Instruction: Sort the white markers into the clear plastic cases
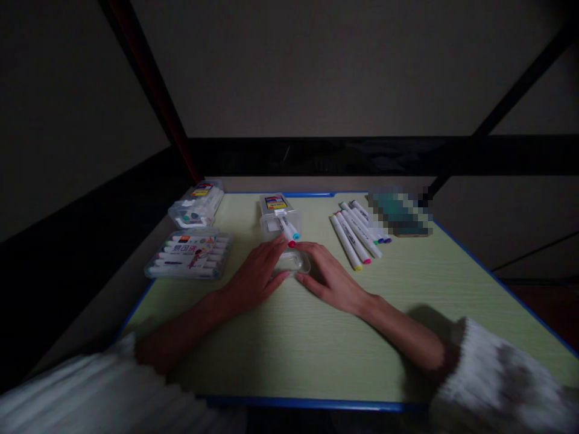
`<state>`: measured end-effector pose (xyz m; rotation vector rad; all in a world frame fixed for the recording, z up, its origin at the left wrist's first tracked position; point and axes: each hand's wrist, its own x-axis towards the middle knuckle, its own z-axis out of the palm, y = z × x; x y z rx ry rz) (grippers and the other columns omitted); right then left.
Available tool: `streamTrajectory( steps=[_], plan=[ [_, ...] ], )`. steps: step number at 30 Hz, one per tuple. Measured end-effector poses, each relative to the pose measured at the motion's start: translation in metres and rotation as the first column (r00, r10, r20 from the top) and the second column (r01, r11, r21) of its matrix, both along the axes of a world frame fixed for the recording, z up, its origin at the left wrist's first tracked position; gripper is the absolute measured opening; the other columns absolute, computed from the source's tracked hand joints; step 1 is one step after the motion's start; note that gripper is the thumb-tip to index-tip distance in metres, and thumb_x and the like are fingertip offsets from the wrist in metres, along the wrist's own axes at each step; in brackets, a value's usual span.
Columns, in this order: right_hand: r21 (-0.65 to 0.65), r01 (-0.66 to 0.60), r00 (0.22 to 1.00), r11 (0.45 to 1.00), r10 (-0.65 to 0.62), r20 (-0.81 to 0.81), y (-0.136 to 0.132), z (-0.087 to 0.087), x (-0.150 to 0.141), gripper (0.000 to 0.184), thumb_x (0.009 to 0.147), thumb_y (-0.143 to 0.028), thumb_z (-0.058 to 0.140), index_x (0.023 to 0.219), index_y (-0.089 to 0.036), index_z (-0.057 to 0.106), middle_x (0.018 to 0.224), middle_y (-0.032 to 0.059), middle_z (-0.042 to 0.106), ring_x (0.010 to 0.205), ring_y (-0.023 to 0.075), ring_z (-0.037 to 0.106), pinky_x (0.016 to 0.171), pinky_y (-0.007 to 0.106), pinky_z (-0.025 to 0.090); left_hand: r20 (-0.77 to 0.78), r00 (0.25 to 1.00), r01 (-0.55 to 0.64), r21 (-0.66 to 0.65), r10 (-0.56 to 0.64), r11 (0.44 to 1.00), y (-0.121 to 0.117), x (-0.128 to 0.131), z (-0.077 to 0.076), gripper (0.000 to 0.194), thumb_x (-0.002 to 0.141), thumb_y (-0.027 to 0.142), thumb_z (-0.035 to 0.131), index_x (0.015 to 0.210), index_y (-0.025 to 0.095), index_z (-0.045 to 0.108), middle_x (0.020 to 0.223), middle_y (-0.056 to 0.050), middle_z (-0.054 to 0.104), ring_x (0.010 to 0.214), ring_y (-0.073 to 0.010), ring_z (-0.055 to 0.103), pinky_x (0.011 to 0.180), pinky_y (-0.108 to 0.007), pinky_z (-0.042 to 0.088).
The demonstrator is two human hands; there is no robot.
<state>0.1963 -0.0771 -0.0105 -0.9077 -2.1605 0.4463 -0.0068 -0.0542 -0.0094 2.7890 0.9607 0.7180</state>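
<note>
A clear plastic marker case (pixel 280 218) lies in the middle of the table, its flap lid (pixel 292 263) folded open toward me. White markers stick out of its near end, one with a blue cap (pixel 295 235) and one with a red cap (pixel 292 244). My left hand (pixel 259 271) is on the left side of the lid, fingertips by the red cap, thumb apart and low. Mirroring it on the right, my right hand (pixel 335 278) points its forefinger at the red cap, thumb near the lid's front edge. I cannot tell whether either hand presses on the marker.
Several loose white markers (pixel 357 235) lie right of the case. Behind them is a partly pixelated green flat object (pixel 402 214). On the left are a filled marker case (pixel 199 205) and a flat marker pack (pixel 190 256). Blue edging (pixel 316 402) borders the table.
</note>
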Motion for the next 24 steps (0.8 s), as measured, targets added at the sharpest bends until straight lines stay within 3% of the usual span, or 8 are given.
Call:
streamTrajectory(
  steps=[24],
  plan=[
    [-0.011,0.015,0.999,1.000,-0.014,0.050,-0.0003,0.0000,-0.0007,0.052,0.083,-0.019,0.051,0.132,-0.017,0.035,0.130,0.0126,0.045,0.121,0.0235,0.039,0.102,0.045,0.035,0.008,1.000,-0.003,0.011,0.003,1.000,0.0002,0.0000,-0.0024,0.054,0.091,0.034,0.038,0.138,0.015,0.020,0.140,-0.017,0.032,0.129,-0.0265,0.030,0.105,-0.045,0.031]
  ],
)
